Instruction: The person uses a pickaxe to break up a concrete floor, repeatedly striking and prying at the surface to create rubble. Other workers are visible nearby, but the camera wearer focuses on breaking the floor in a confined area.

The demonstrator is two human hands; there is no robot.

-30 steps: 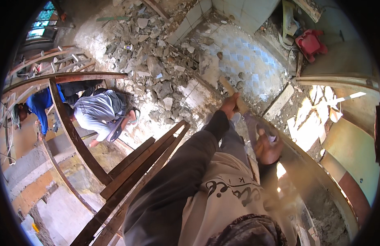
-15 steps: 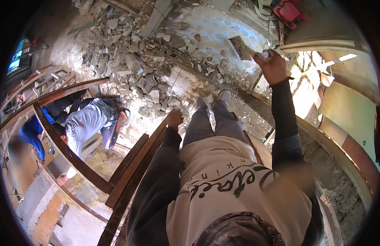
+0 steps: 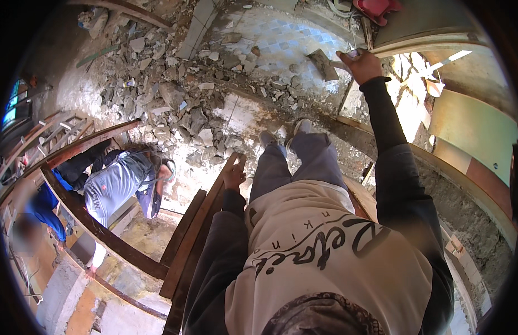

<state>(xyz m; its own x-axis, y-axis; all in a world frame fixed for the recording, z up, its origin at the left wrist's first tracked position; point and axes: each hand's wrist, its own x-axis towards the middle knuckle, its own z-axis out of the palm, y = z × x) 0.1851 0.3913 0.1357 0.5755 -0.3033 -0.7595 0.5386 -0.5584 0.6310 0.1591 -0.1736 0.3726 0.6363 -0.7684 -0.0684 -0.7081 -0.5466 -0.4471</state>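
Note:
My right hand (image 3: 364, 66) is stretched out ahead on the right, closed around the handle of a trowel (image 3: 322, 65). The trowel's flat grey blade points to the left, over the rubble beside the blue patterned tiles. My left hand (image 3: 234, 175) is by my left thigh, at the upper end of dark wooden beams (image 3: 193, 240). Its fingers look loosely bent and apart, with nothing seen in them. Whether it touches the wood is not clear.
Broken concrete (image 3: 175, 95) covers the floor ahead and left. Blue tiles (image 3: 290, 39) lie beyond the trowel. At left, a person in a grey shirt (image 3: 116, 181) bends over behind a curved wooden frame (image 3: 102, 229); another wears blue (image 3: 46, 209). Boards (image 3: 474, 131) lean at right.
My right arm and the trowel have shifted slightly up and left in view. My left hand has moved down a little, its fingers loosening from a fist. The whole view has turned somewhat.

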